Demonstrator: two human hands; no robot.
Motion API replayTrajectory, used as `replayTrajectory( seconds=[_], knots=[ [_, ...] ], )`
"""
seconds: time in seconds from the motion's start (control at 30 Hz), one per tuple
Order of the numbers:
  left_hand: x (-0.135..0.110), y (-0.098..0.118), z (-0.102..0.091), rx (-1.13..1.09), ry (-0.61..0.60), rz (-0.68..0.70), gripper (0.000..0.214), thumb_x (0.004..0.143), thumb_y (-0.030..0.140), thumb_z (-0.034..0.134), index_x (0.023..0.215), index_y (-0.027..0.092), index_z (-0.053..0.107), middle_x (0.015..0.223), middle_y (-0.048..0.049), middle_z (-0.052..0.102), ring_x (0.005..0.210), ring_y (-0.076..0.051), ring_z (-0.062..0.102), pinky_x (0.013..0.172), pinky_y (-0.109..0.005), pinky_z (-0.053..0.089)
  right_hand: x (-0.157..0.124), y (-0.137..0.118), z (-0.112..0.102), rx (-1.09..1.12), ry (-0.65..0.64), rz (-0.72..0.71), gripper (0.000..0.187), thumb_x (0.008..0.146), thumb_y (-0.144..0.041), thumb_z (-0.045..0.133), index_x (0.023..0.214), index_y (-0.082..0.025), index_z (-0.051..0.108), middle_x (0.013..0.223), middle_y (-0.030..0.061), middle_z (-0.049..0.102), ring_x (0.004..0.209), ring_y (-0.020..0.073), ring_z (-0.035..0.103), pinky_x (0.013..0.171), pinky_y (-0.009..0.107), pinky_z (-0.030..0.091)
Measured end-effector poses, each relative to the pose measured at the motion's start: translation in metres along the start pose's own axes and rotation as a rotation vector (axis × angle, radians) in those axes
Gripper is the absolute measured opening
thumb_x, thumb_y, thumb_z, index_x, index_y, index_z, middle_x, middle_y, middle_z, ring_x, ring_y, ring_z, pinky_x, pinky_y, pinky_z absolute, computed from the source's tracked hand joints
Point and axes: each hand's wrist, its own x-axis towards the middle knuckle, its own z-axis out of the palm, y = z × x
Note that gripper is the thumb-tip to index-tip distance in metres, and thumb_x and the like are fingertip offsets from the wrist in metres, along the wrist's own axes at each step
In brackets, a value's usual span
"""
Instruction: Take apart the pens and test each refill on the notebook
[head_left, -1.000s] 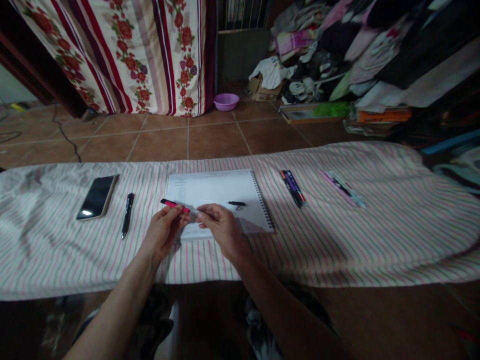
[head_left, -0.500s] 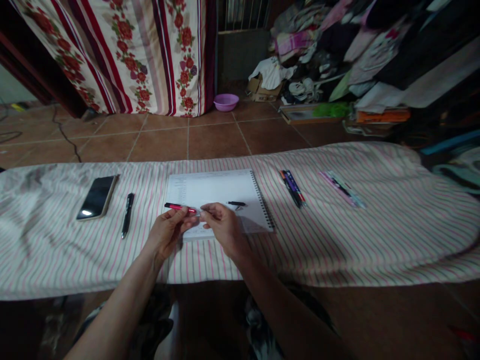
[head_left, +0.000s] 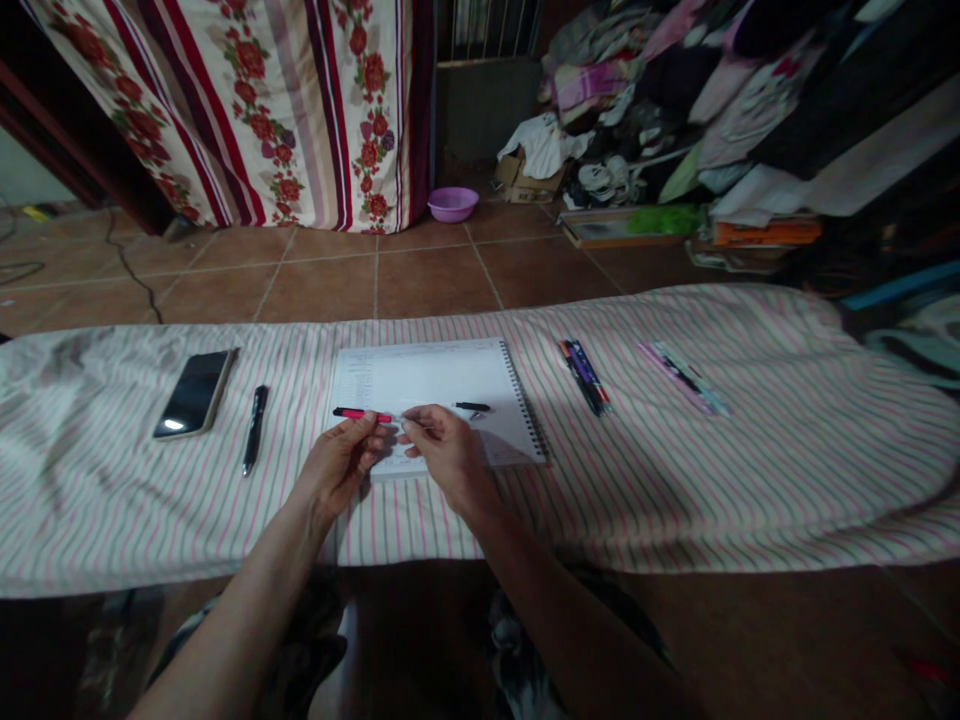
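Note:
My left hand (head_left: 339,460) pinches a pink pen barrel (head_left: 361,414) that lies level above the near edge of a white spiral notebook (head_left: 439,385). My right hand (head_left: 442,447) is closed right beside it, fingertips meeting the barrel's right end; what it pinches is too small to make out. A small black pen part (head_left: 472,407) lies on the notebook page just beyond my right hand. Both hands hover over a pink-striped cloth (head_left: 750,470).
On the cloth lie a phone (head_left: 193,393) and a black pen (head_left: 255,429) to the left, a bundle of pens (head_left: 586,375) and a pale ruler-like strip (head_left: 684,377) to the right. Beyond are tiled floor, a purple bowl (head_left: 452,203), a floral curtain and piled clothes.
The pink barrel has levelled out and shifted slightly right and up; both hands edged a little further over the notebook and closer together.

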Motion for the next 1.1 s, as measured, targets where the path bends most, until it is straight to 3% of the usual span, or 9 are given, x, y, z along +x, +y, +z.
replayTrajectory(
  seconds=[0.23,0.43,0.63,0.87,0.97,1.1],
  knots=[
    [-0.001,-0.003,0.002,-0.007,-0.031,-0.003,0.017,0.081,0.009,0.055,0.066,0.006,0.061,0.062,-0.0073,0.064,0.043,-0.003,0.050,0.034,-0.007,0.036,0.000,-0.001,0.002,0.093,-0.018,0.014,0.016,0.069,-0.030,0.061,0.078,-0.018,0.057,0.075,0.0007,0.064,0.066,0.0147,0.066,0.049,0.022,0.050],
    [0.000,-0.010,0.002,-0.020,-0.129,0.028,0.016,0.071,0.016,0.067,0.061,0.007,0.058,0.052,-0.0016,0.057,0.036,0.000,0.039,0.027,-0.008,0.021,-0.003,-0.005,0.003,0.120,-0.065,-0.001,0.015,0.070,-0.031,0.062,0.078,-0.019,0.058,0.074,0.0003,0.064,0.068,0.0144,0.065,0.053,0.023,0.051],
    [-0.002,-0.012,0.004,0.089,-0.101,0.127,0.023,0.061,0.024,0.074,0.057,0.008,0.059,0.052,-0.0024,0.058,0.036,-0.001,0.040,0.028,-0.010,0.020,-0.003,-0.002,0.002,0.165,-0.070,-0.013,0.012,0.070,-0.027,0.061,0.077,-0.018,0.060,0.073,0.0000,0.064,0.068,0.0132,0.064,0.069,0.028,0.051],
    [-0.005,-0.012,0.000,0.375,-0.079,0.122,0.023,0.067,0.033,0.065,0.068,0.010,0.061,0.061,-0.0044,0.061,0.041,-0.006,0.046,0.032,-0.016,0.025,0.001,0.001,-0.001,0.132,-0.022,-0.011,0.010,0.068,-0.024,0.062,0.075,-0.017,0.061,0.068,0.0004,0.065,0.065,0.0137,0.063,0.067,0.028,0.050],
    [-0.007,-0.012,-0.007,0.751,0.072,0.354,0.023,0.075,0.036,0.056,0.072,0.014,0.061,0.057,-0.0013,0.057,0.044,-0.010,0.047,0.040,-0.021,0.034,0.002,0.003,-0.001,0.143,-0.015,-0.009,0.012,0.068,-0.025,0.063,0.075,-0.016,0.061,0.068,0.0001,0.065,0.066,0.0136,0.064,0.068,0.028,0.051],
    [-0.008,-0.007,-0.016,1.386,0.302,0.908,0.025,0.080,0.030,0.050,0.095,0.018,0.066,0.084,-0.0066,0.060,0.072,-0.019,0.057,0.064,-0.031,0.047,0.004,0.007,0.000,0.170,-0.036,-0.003,0.012,0.067,-0.025,0.064,0.074,-0.016,0.061,0.068,-0.0008,0.065,0.065,0.0129,0.064,0.070,0.028,0.052]
  ],
)
